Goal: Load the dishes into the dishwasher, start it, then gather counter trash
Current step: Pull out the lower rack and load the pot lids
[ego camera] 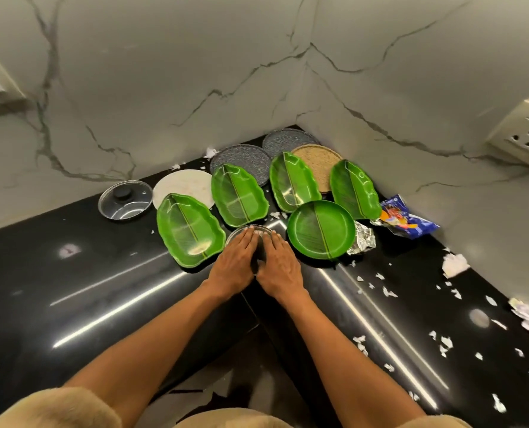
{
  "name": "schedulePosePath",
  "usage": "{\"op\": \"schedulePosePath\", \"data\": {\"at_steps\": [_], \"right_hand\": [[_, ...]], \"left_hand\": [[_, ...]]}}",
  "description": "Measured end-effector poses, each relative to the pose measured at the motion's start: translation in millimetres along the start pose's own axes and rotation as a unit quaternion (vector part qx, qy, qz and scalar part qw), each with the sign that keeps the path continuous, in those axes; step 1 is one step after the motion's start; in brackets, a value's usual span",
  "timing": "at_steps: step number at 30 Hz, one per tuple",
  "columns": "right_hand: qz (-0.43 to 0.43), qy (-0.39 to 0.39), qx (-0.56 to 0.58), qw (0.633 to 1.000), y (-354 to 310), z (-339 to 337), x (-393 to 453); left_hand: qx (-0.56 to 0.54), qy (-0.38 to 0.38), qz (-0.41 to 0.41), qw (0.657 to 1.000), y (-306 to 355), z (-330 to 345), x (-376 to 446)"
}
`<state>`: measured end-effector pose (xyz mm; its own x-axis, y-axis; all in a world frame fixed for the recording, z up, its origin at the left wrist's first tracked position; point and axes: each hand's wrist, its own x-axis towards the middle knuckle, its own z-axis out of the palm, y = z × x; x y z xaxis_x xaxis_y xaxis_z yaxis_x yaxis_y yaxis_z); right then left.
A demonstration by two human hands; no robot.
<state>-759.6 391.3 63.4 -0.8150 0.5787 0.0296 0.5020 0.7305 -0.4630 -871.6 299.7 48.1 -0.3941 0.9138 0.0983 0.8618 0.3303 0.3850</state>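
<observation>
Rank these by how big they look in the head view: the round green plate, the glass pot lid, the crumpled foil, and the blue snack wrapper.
1. Round green plate, clearly the largest.
2. Blue snack wrapper and glass pot lid: they look about alike, so I won't rank them against each other.
3. Crumpled foil, the smallest.

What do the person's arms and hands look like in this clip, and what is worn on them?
Both forearms are bare from elbow to wrist. The left hand and right hand wear no gloves, rings or watch. Fuzzy beige sleeves end near the elbows.
</observation>
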Motion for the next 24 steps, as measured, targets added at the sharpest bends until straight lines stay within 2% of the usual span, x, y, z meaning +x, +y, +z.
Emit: {"op": "schedulePosePath", "data": {"at_steps": [5, 9, 16, 20, 24], "right_hand": [[-0.001, -0.042, -0.009, 0.999, -22, 15, 23], [0.018, -0.055, -0.022, 0.998, -33, 25, 34], [0.022, -0.018, -0.021, 0.999, -28, 34, 39], [0.03, 0.02, -0.009, 0.999, -23, 26, 32], [0.034, 0.054, 0.013, 0.998, -10, 11, 15]], "left_hand": [[-0.037, -0.048, -0.046, 0.997, -29, -4, -13], [-0.045, -0.067, -0.044, 0.996, -42, -5, -22], [-0.035, -0.074, -0.031, 0.996, -47, 0, -25], [-0.01, -0.086, 0.034, 0.996, -46, 1, -28], [0.008, -0.026, 0.141, 0.99, -43, 0, -28]]}}
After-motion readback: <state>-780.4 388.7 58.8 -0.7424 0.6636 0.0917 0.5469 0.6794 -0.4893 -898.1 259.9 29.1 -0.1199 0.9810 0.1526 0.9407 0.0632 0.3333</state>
